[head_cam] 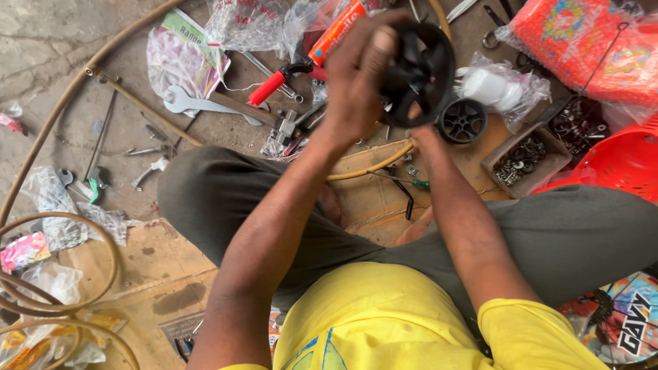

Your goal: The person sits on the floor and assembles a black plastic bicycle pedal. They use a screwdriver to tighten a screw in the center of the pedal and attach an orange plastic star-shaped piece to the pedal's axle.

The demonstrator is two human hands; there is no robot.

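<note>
I see both hands raised over the lap, working one black wheel [419, 72]. Left hand [358, 79] wraps its near side, fingers curled tight over the rim. Right hand [413, 118] sits under and behind the wheel, mostly hidden; it touches the lower edge, but I cannot tell how it grips.

Wheel is up in the air, tilted, spokes facing me. A second wheel [462, 120] lies flat on the floor just beside and below it, right of the hands.

Edges and room:
- Right: box of bolts [522, 159] near the right forearm, red basket [625, 161] past it. Tight.
- Far side: bagged white parts [495, 88], red-handled tool [274, 82], orange tube [336, 31], plastic bags. Crowded right up to the hands.
- Left: wrench [199, 104] and small spanners scattered on bare concrete [48, 41]; most open floor is here.
- Under the hands: cardboard [373, 188] between the knees, screwdriver [401, 181] lying on it, a tan rim [62, 103] curving across it and off to the left.
- Near left: more rim hoops [65, 301] stacked, well apart from the hands.
</note>
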